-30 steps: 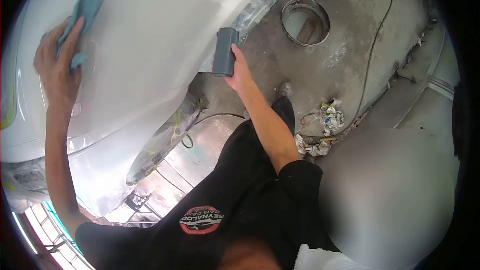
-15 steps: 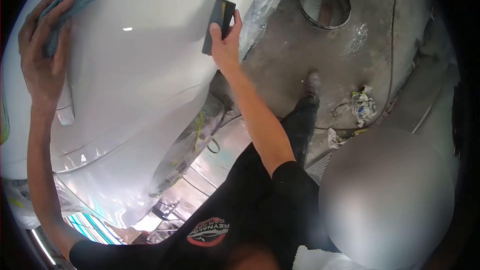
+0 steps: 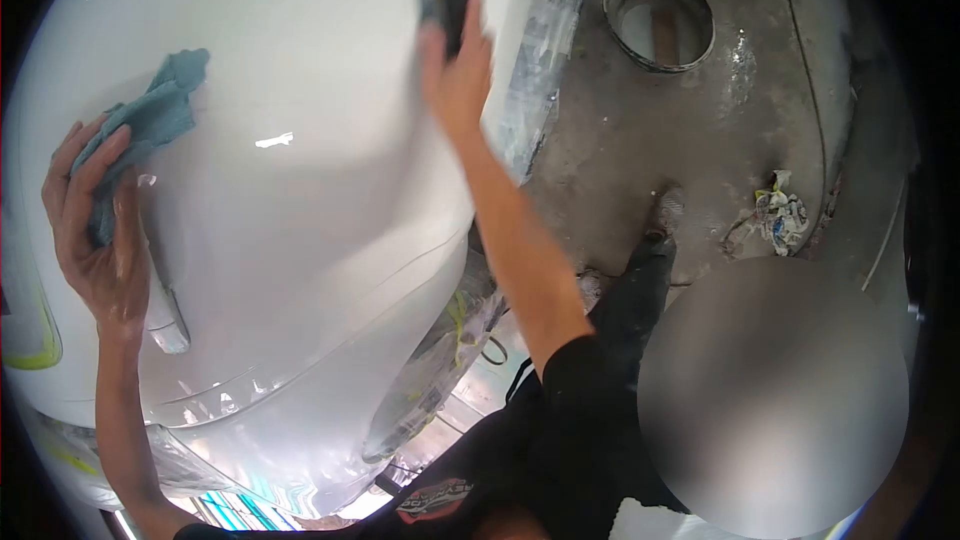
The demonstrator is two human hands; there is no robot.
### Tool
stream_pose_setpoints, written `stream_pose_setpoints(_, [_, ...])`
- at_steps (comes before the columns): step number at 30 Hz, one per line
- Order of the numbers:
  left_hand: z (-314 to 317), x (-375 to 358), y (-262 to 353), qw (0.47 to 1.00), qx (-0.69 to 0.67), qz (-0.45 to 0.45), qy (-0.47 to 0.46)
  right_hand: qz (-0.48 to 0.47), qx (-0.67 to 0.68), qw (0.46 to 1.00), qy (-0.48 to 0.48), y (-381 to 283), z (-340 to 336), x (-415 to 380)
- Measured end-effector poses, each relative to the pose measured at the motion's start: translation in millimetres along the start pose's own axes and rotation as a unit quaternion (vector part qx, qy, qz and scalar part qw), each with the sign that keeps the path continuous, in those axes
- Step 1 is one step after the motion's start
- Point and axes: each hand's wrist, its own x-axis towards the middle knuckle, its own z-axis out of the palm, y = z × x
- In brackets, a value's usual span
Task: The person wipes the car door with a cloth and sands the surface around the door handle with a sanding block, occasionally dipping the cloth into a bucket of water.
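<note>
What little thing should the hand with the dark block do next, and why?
Perhaps the right hand should draw the dark block gently towards the body, along the white panel: it has the block gripped there, and the blue-green cloth lies well aside, under the left hand.

A white panel (image 3: 330, 90) bears a cloth (image 3: 160, 112), the floor (image 3: 610, 165) a bucket (image 3: 708, 40) and crumpled paper (image 3: 783, 217).
</note>
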Motion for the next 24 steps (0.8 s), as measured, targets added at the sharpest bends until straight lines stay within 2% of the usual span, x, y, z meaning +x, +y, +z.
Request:
stream_pose_setpoints(1, [-1, -1, -1, 1.000, -0.015, -0.010, 0.003, -0.002, -0.018, 0.998, 0.054, 3, 12, 36])
stream_pose_setpoints(2, [-2, 0, -2, 1.000, -0.013, -0.001, 0.004, 0.045, -0.013, 0.998, 0.034, -10, 11, 50])
stream_pose_setpoints(3, [-3, 1, -2, 1.000, -0.012, 0.005, 0.008, 0.024, -0.020, 0.999, 0.023, -16, 10, 37])
stream_pose_setpoints(5, [-3, 1, 0, 1.000, -0.017, 0.017, 0.016, -0.018, -0.044, 0.999, -0.007, -19, -3, -45])
stream_pose_setpoints(6, [-2, 2, 1, 0.999, -0.020, 0.023, 0.024, -0.073, -0.058, 0.995, -0.021, -4, -5, -106])
stream_pose_setpoints(8, [-4, 2, 1, 0.999, -0.017, 0.028, 0.031, -0.163, 0.004, 0.986, -0.037, 19, -20, -211])
stream_pose_setpoints(11, [-2, 2, 1, 0.999, -0.014, 0.028, 0.029, -0.153, -0.032, 0.986, -0.055, 27, -15, -171])
stream_pose_setpoints(12, [-4, 2, 0, 0.999, -0.018, 0.032, 0.022, -0.154, -0.063, 0.984, -0.066, 15, -13, -113])
stream_pose_setpoints(14, [-3, 1, -2, 0.999, -0.019, 0.032, 0.012, -0.081, -0.070, 0.994, -0.025, -16, -2, -1])
stream_pose_setpoints(15, [-2, 1, -3, 0.999, -0.015, 0.032, 0.012, -0.124, -0.050, 0.991, 0.018, -15, 5, 37])
stream_pose_setpoints(16, [-1, 2, -4, 0.999, -0.011, 0.031, 0.020, -0.097, -0.031, 0.995, 0.004, -20, 5, 54])
stream_pose_setpoints(18, [-4, 2, 0, 0.999, 0.001, 0.029, 0.016, -0.048, -0.021, 0.998, 0.026, -29, 7, 19])
stream_pose_setpoints(20, [-5, 2, -1, 0.999, -0.008, 0.039, 0.021, -0.084, -0.057, 0.994, -0.042, -14, -3, -74])
stream_pose_setpoints(21, [-4, 3, -1, 0.999, -0.004, 0.032, 0.032, -0.178, -0.031, 0.983, -0.043, 12, -3, -128])
stream_pose_setpoints(22, [-2, 3, 0, 0.999, -0.001, 0.026, 0.038, -0.179, -0.018, 0.981, -0.071, 18, -15, -173])
stream_pose_setpoints(23, [-1, 1, 2, 0.999, 0.000, 0.021, 0.033, -0.193, 0.023, 0.978, -0.070, 9, -22, -173])
stream_pose_setpoints(24, [-1, 1, 2, 0.999, -0.006, 0.024, 0.036, -0.179, -0.001, 0.982, -0.067, 6, -20, -149])
